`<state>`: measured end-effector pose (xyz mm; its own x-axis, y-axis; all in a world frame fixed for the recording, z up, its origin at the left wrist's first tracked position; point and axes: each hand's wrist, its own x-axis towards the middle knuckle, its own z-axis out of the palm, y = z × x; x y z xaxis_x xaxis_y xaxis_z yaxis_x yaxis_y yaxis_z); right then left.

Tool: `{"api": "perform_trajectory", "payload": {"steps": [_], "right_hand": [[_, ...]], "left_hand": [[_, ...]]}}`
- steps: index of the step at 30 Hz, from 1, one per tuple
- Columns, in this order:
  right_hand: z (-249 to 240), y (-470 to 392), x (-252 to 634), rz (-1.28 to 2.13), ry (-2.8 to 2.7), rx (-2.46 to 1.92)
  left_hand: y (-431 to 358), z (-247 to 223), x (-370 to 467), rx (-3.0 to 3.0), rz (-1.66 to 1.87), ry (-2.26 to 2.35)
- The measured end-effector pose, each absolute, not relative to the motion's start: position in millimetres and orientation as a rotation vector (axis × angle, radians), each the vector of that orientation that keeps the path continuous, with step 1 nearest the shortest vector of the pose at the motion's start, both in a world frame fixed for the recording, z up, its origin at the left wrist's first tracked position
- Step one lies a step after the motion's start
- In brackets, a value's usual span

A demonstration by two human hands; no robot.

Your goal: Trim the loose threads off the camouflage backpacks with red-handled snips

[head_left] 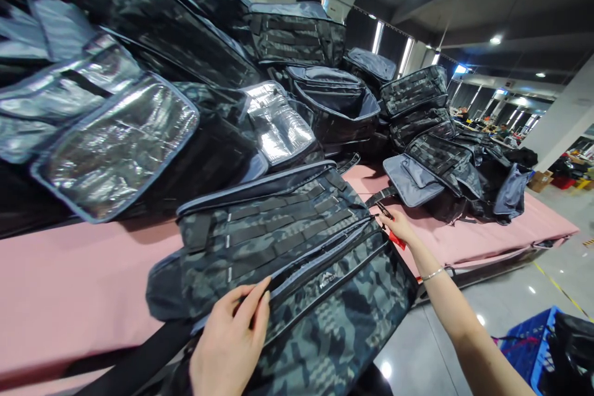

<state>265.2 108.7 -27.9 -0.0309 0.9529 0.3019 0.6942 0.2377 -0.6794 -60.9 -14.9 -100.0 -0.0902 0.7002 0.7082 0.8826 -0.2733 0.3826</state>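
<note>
A dark camouflage bag (334, 309) with webbing rows and a small logo lies over the edge of the pink table (83, 291). A long grey-edged zipper opening crosses it. My left hand (239, 328) pinches the bag's edge at the near left end of this opening, fingers closed. At the opening's far right end is my right hand (394, 226), its fingers closed around small dark snips, with a red tag (397, 240) hanging just below them. A bracelet circles my right wrist.
Many similar bags (297, 31) are heaped behind, some with silver lining (120, 142) showing. More camouflage bags (440, 161) lie on the table's right part. A blue crate (529, 346) holding dark items stands on the floor at lower right. Cardboard boxes (541, 181) sit farther back.
</note>
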Motion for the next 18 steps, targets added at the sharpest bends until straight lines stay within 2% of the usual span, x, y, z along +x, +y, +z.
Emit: {"api": "perform_trajectory", "payload": {"steps": [6,13,16,18], "right_hand": [[-9.8,86.4,208.5,0.381,-1.853,-1.544],[-35.3,19.0,63.5,0.415,-2.462,-1.420],[-37.5,6.8,35.1,0.504,-2.518,-1.338],[-36.0,5.1,35.6,0.557,-2.512,-1.271]], "left_hand": [[-22.0,-91.9,-53.9,-1.639,-1.248,-2.008],[-23.8,-109.5,-67.2,-1.717,-1.646,-2.058],[-31.1,-122.2,-78.8,-1.643,-1.924,-2.113],[-37.0,-129.3,-84.9,-1.585,-1.975,-2.121]]}}
